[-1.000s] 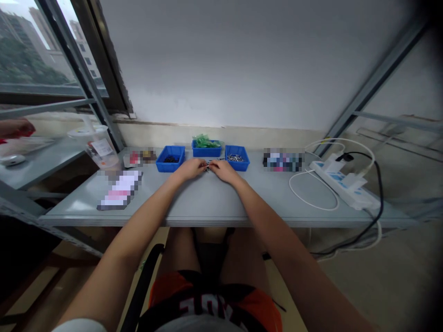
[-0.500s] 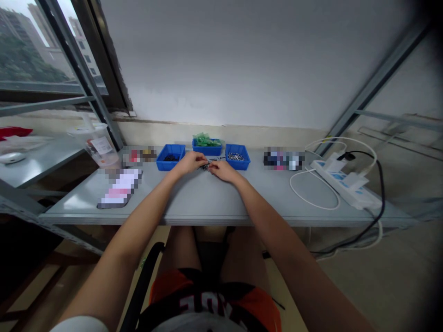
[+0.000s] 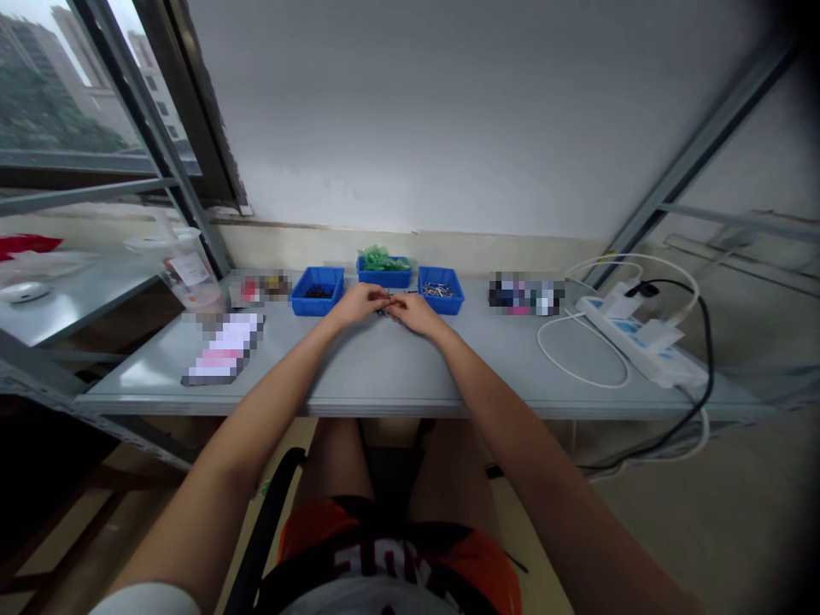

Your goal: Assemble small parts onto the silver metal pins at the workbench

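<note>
My left hand (image 3: pixel 360 305) and my right hand (image 3: pixel 413 313) meet over the grey desk (image 3: pixel 384 367), fingertips pinched together. What they pinch is too small and covered to name; small metal pieces (image 3: pixel 383 313) show just below the fingers. Beyond my hands stands a blue bin with green plastic packets (image 3: pixel 377 259). To the left is a blue bin (image 3: pixel 319 306) with dark small parts, and to the right a blue bin (image 3: pixel 441 304) holding silvery metal parts. A few thin pieces lie behind my fingers, partly hidden.
A phone (image 3: pixel 225 350) and a plastic cup (image 3: pixel 192 278) are on the left side of the desk. At the right lie a blurred item (image 3: pixel 525 295), a white cable and a power strip (image 3: pixel 647 346) with plugs. A wall rises behind the desk.
My left hand has moved slightly right, and the fingertips of both hands are closer together, covering more of the small metal pieces.
</note>
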